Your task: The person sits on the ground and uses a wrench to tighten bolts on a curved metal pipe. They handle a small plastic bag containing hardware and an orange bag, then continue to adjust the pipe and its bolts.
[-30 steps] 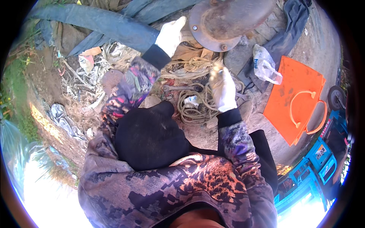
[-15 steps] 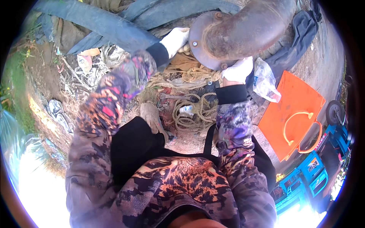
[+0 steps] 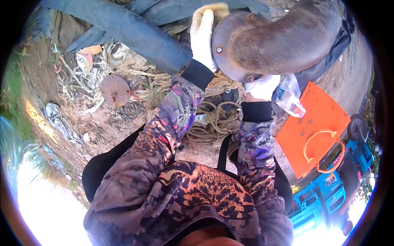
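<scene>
A rusty elbow pipe [image 3: 287, 37] with a round bolted flange [image 3: 225, 61] stands in front of me. My left hand [image 3: 203, 39], in a white glove, is raised at the flange's upper left edge. Its thumb is up and its fingers, slightly blurred, stretch toward the top with nothing visible in them. Gloved in white too, my right hand [image 3: 262, 87] is at the flange's lower edge, beside the bottom bolt [image 3: 249, 78]; its fingers are hidden there. A brighter bolt [image 3: 219, 50] sits on the left side, and a rusty one [image 3: 250, 17] at the top.
A rusty round plate [image 3: 115, 90] lies on the ground at left. Coiled rope [image 3: 211, 127] lies below the pipe. A clear plastic bag [image 3: 290, 96] and an orange handled bag [image 3: 312, 127] are at right, near a blue vehicle [image 3: 320, 201]. Flat blue hose [image 3: 135, 37] crosses the upper left.
My left hand has moved up and right along the flange's edge, its fingers unbending. The plate at left shows from behind my sleeve. My right hand stays by the bottom bolt.
</scene>
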### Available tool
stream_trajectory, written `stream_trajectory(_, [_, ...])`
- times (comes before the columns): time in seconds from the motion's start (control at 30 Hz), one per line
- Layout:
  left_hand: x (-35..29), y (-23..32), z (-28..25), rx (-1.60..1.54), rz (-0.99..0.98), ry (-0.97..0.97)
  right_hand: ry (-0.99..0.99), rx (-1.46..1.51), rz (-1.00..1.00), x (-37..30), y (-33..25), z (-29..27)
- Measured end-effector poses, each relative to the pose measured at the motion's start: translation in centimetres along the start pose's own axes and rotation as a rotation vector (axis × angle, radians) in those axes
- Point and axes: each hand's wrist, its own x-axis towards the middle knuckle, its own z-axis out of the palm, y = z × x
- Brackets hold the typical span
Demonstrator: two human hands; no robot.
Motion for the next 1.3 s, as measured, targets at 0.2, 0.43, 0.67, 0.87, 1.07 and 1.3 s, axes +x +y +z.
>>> stream_trajectory(0.2, [1.7,2.2,0.7,-0.321,-0.196,-0.235,-0.076,0.056,0.021,0.1,0.1,-0.9])
stream_trajectory(0.43, [2.0,2.1,0.8,-0.21,-0.151,-0.384,-0.264,0.39,0.13,0.2,1.3,-2.9])
stream_trajectory(0.67, [2.6,2.9,1.4,-0.138,-0.221,-0.526,0.169,0.395,0.197,-0.7,0.8,-1.3])
stream_trajectory(0.87, [2.4,3.3,2.5,-0.28,-0.223,-0.201,0.131,0.403,0.212,0.0,1.0,-1.5])
stream_trajectory(1.07, [3.8,-0.6,-0.9,-0.401,-0.166,-0.187,-0.191,0.512,0.238,0.6,1.6,-3.9])
stream_trajectory(1.3, [3.8,-0.2,-2.1,-0.547,-0.229,-0.371,-0.269,0.539,0.297,1.9,2.6,-5.0])
